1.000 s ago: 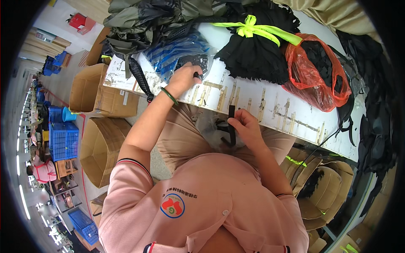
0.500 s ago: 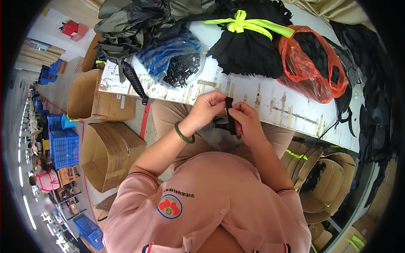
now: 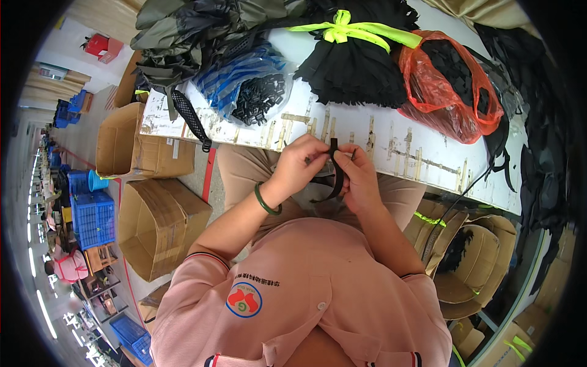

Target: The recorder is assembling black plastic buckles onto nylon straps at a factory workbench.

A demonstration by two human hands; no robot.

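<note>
Black strap: its upper end stands between the hands at the table [image 3: 422,142] edge, the rest curving down over the lap [image 3: 394,199], likely so the slack hangs free
Right hand [image 3: 359,177]: thumb and fingers pinch the black strap [image 3: 338,174] below its tip, seemingly to keep that end stiff and exposed
Left hand [image 3: 301,162]: fingers bunched beside the tip, a small dark piece [image 3: 307,161] pinched in them, its kind too small to tell
Clear bag [image 3: 287,79]: its mouth faces the person, apparently for easy reach to the small black parts [image 3: 260,99]
Black bundle [image 3: 351,79]: cinched by a yellow-green band [image 3: 338,32], presumably to hold the strips together
Red bag [image 3: 422,98]: open beside the bundle, keeping black pieces [image 3: 449,64] gathered
</note>
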